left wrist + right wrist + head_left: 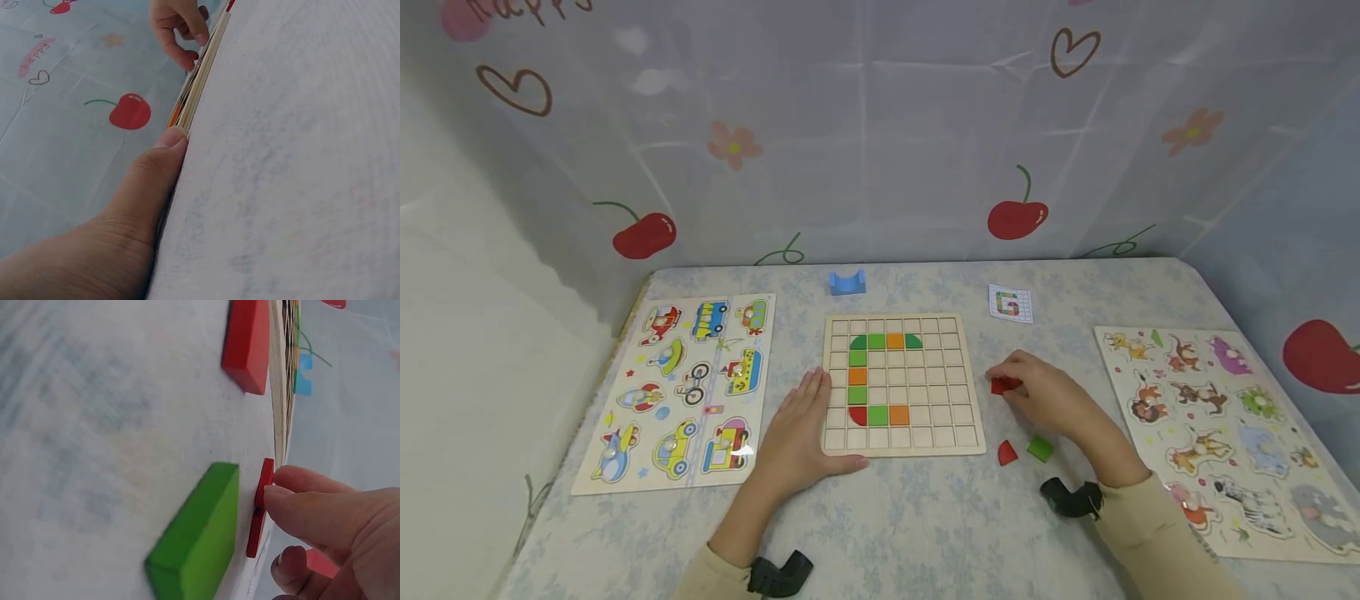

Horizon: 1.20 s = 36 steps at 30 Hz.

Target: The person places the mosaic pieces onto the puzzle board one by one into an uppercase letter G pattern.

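Observation:
A wooden grid board (925,433) lies in the middle of the table, with green, orange and red tiles set in a curved line. My left hand (803,417) rests flat on the table, its fingers straight along the board's left edge; in the left wrist view the thumb (164,156) touches the board's edge (201,75). Just right of the board, my right hand (1026,385) pinches a small red tile (1004,385), seen edge-on as the red tile (259,506) in the right wrist view. A loose red quarter-round tile (1007,452) and a green square tile (1040,447) lie nearby.
A blue block (847,282) and a pattern card (1011,303) lie behind the board. A vehicle peg puzzle (688,387) sits at the left, an animal peg puzzle (1225,433) at the right. A patterned curtain hangs behind the table.

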Available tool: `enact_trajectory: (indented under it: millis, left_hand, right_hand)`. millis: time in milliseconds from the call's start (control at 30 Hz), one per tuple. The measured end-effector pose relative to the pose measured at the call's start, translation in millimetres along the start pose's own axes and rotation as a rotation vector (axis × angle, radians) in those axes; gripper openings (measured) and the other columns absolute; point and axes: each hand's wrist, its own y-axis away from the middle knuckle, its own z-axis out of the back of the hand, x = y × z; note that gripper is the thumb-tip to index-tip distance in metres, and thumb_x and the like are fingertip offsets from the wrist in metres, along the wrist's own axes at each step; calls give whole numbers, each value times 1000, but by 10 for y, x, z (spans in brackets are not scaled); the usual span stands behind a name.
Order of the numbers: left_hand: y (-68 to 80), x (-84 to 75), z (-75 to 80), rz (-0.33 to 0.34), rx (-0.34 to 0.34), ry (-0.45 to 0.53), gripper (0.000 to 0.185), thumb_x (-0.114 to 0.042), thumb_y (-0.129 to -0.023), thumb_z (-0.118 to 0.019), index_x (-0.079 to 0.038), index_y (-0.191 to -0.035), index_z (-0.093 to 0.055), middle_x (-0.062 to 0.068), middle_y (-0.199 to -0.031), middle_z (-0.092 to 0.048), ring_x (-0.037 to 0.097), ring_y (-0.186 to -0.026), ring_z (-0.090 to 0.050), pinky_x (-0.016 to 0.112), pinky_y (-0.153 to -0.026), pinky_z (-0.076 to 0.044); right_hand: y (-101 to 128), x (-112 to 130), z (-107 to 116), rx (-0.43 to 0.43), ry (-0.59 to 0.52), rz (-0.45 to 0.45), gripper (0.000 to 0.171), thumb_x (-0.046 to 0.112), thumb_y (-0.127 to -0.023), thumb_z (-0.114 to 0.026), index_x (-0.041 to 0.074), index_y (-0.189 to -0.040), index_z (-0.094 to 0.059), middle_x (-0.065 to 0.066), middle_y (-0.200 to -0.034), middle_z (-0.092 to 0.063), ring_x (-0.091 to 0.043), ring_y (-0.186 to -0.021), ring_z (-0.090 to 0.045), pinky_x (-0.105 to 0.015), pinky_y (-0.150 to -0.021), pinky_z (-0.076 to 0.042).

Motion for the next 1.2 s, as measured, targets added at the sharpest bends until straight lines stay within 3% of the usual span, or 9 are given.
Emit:
enact_trajectory:
  millis: [133,367,667,767,900,1033,1200]
  left_hand:
    - [4,-3,3,-2,-1,5,135,-81,-62,-72,-6,-159,-15,8,-168,-14,23,-156,-9,46,-126,-16]
    - [-2,-11,8,0,3,3,135,-81,-62,-72,-6,-159,-14,8,-168,-12,22,-157,-8,46,-127,-15]
    - [0,-24,31,4,11,-2,135,-79,-63,-74,-5,-159,-15,9,-168,-13,23,-156,-8,46,-127,-15]
    - [1,-18,32,5,12,0,135,-79,-63,-73,-5,-159,-15,9,-168,-12,23,-157,-8,46,-127,-15]
    - [2,-17,31,4,16,2,135,-79,-63,-73,-4,-159,-14,8,-168,-12,23,-157,-8,46,-127,-15]
    - [5,-20,31,4,18,3,134,-79,-63,-73,-4,-159,-14,8,-168,-12,24,-157,-8,46,-127,-14]
    - [9,-24,32,5,17,3,134,-78,-63,-74,-4,-159,-15,8,-168,-12,24,-156,-8,46,-127,-15]
  right_hand:
    - [-15,-15,17,5,21,24,31,-1,-89,-69,7,-118,-72,-5,-106,-63,-16,-90,-60,-34,-78,-54]
    - [-25,-20,84,45,51,19,31,1,-87,-71,4,-118,-71,-7,-105,-65,-18,-91,-61,-38,-80,-56]
    - [-27,-18,53,39,54,-83,23,25,-85,-78,13,-105,-74,1,-98,-64,-15,-87,-60,-38,-77,-54]
    - [-28,-18,38,36,50,-85,24,26,-85,-79,14,-104,-74,2,-98,-64,-15,-88,-61,-38,-78,-54]
    - [-21,-25,21,46,14,-56,22,19,-85,-78,14,-106,-74,3,-99,-65,-15,-90,-60,-38,-81,-53]
    - [-9,-34,1,57,-33,-59,17,17,-85,-78,19,-98,-69,4,-96,-64,-16,-91,-58,-37,-82,-50]
    - [18,-40,-14,62,-102,-81,17,19,-86,-77,21,-94,-62,4,-87,-62,-16,-81,-53,-32,-73,-45]
